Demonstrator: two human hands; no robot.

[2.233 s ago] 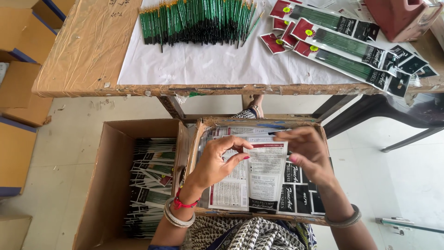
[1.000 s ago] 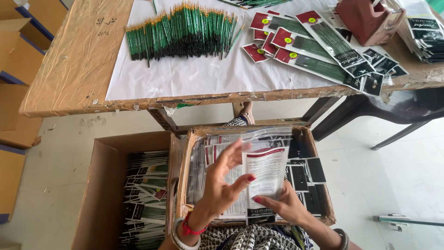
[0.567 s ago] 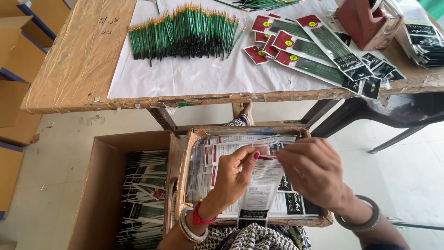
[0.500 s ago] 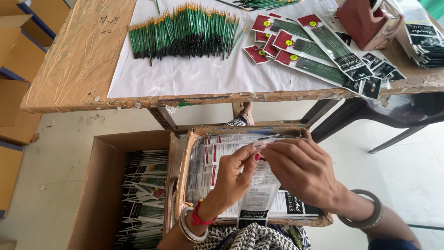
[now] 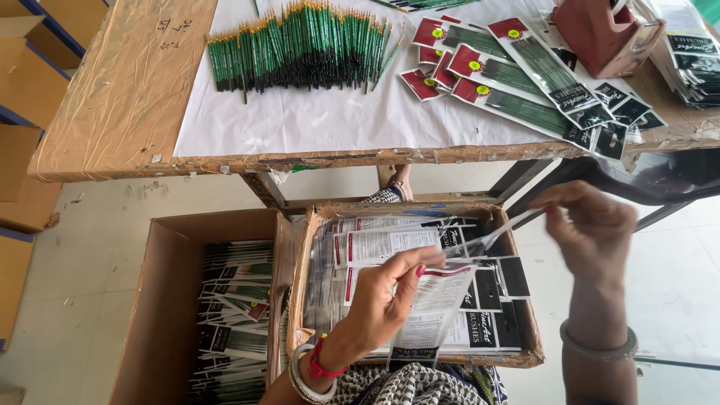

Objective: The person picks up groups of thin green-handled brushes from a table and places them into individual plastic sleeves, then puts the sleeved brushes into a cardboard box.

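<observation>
My left hand (image 5: 390, 300) holds a clear plastic packet with a printed card (image 5: 435, 307) by its top edge, over a shallow cardboard tray (image 5: 300, 277) on my lap. My right hand (image 5: 592, 232) is raised to the right of the tray and pinches the end of a thin clear strip (image 5: 495, 234). The strip runs back to the top of the packet. Several more printed packets lie flat in the tray under my hands.
A larger open carton (image 5: 165, 300) with stacked packets stands on the floor at the left. The table above carries a row of green-handled brushes (image 5: 300, 45), filled packets with red tops (image 5: 517, 67), a red-brown tape dispenser (image 5: 600, 30) and a packet stack (image 5: 690, 60).
My right hand was on the packet's top edge beside the left; it has since pulled away to the right, drawing the thin clear strip off. The left hand still holds the packet.
</observation>
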